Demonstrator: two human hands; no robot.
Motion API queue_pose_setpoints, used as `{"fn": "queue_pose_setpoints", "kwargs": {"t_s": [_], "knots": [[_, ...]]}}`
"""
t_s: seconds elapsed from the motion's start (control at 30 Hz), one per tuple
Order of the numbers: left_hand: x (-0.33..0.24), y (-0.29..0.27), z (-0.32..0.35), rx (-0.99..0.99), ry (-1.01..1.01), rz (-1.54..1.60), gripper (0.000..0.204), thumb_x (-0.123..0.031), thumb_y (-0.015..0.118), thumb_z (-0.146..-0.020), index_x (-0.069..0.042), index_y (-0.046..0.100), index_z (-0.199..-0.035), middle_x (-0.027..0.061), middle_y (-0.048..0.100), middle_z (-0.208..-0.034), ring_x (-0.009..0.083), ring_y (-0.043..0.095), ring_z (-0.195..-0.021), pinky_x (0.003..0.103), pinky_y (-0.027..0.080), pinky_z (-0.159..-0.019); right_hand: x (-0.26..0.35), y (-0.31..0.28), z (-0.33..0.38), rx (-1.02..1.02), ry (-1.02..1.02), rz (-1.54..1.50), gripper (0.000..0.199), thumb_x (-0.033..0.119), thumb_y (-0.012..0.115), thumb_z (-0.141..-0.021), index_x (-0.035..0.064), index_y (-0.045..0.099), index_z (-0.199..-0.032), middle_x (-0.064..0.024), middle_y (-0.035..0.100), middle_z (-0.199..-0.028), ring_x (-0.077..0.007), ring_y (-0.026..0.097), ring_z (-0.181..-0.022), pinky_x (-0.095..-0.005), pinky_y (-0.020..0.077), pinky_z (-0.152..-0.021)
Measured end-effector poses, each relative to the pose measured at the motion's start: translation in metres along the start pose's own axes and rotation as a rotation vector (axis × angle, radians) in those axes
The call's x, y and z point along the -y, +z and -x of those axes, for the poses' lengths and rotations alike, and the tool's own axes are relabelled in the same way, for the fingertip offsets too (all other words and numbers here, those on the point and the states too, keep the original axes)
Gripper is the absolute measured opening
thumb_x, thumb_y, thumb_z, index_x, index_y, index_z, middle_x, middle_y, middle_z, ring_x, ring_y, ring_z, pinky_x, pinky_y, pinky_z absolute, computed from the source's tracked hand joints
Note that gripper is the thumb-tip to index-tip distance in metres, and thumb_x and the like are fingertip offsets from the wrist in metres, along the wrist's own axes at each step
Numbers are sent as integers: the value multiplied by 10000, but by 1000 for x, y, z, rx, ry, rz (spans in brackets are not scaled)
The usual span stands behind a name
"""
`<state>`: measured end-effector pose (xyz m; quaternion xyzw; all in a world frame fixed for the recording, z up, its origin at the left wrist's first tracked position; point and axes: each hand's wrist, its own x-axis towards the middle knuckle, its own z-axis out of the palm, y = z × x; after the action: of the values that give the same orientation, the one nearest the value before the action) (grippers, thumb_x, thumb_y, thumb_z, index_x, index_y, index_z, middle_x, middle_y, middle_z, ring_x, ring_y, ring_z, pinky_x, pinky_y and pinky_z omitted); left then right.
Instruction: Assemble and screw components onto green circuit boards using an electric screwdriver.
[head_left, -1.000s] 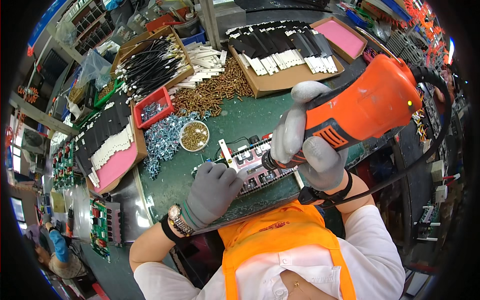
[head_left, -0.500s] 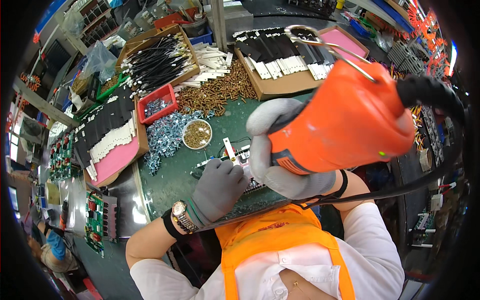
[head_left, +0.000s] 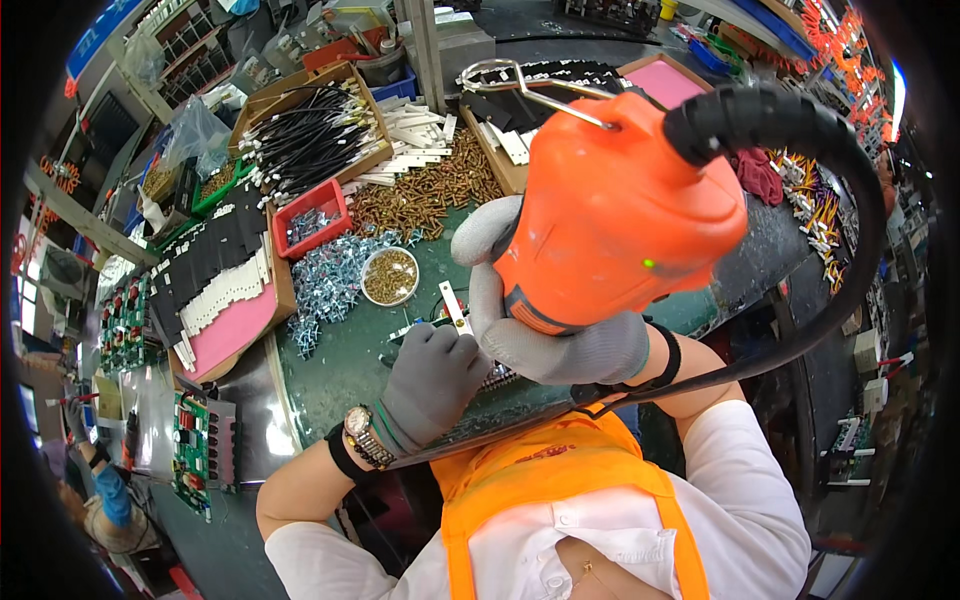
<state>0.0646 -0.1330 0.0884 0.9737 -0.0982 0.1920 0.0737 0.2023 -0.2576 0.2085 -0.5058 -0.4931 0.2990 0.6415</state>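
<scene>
An orange electric screwdriver (head_left: 620, 220) stands fairly upright in my gloved right hand (head_left: 560, 345), whose fingers are wrapped round its lower body. Its tip is hidden behind the hand. A metal hanging loop and a thick black cable come off its top. My gloved left hand (head_left: 435, 375) rests with curled fingers on the work just left of the right hand; what the fingertips grip is hidden. Between the hands, a white strip with a hole (head_left: 452, 305) sticks up from a partly hidden circuit board (head_left: 500, 374).
Beyond the hands stand a white bowl of small brass-coloured screws (head_left: 390, 276), a pile of silvery screws (head_left: 335, 280), a red bin (head_left: 312, 217) and brass fittings (head_left: 430, 190). Boxes hold black cables (head_left: 315, 135) and black-white strips (head_left: 225, 245). A co-worker's arm (head_left: 112, 490) shows at far left.
The screwdriver and my right hand have moved left and stand more upright. My left hand stays nearly in place. At far left, the co-worker's gloved hand has come up into view.
</scene>
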Motion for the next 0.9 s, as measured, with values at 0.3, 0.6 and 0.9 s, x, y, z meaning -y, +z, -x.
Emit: {"fn": "queue_pose_setpoints", "kwargs": {"t_s": [0.3, 0.6, 0.9], "knots": [[-7, 4, 1, -43, -66, -25, 75, -186, 629, -730, -149, 671, -779, 14, 525, -763, 195, 501, -803, 356, 386, -721, 3, 13, -6, -206, -141, 209, 419, -58, 633, -709, -4, 593, -1123, -39, 623, -942, -72, 555, -702, -223, 471, -620], [-9, 6, 1, 11, -100, 0, 87, -173, 622, -742, -157, 670, -812, 16, 555, -805, 195, 515, -820, 358, 389, -730, -18, 2, -9, -81, -414, 265, 379, -57, 617, -761, 20, 570, -1130, -37, 610, -1002, -78, 569, -757, -222, 483, -655], [-16, 1, 3, 5, -219, 94, 162, -149, 623, -746, -143, 664, -902, 12, 567, -855, 206, 542, -859, 370, 404, -753, 20, -12, 5, -34, -310, 100, 488, 152, 713, -789, 13, 517, -1213, -45, 589, -832, -107, 557, -636, -261, 473, -563]]}}
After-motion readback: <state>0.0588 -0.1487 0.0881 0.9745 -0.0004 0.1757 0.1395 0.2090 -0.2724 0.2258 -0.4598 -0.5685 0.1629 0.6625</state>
